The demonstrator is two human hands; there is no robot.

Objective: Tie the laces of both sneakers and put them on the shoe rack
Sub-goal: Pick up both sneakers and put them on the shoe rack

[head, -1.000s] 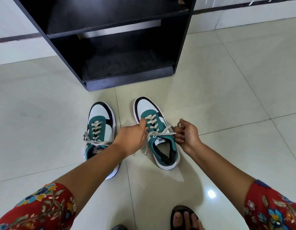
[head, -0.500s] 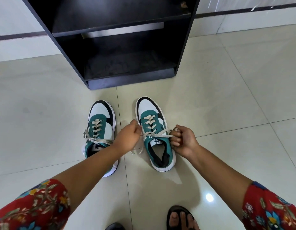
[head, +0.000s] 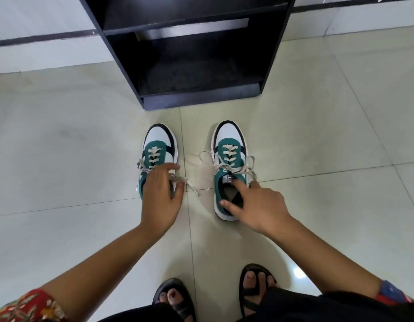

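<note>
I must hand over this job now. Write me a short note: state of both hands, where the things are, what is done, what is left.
Left hand: open, reaching over the left green-and-white sneaker, holding nothing.
Right hand: open, fingers at the collar of the right green-and-white sneaker.
Both sneakers stand on the pale tiled floor before the black wooden shoe rack.
Done: both laces look tied in bows.
Left: put both sneakers on the rack.

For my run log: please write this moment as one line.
left hand: over left sneaker | right hand: at right sneaker opening | shoe rack: no shoes
</note>
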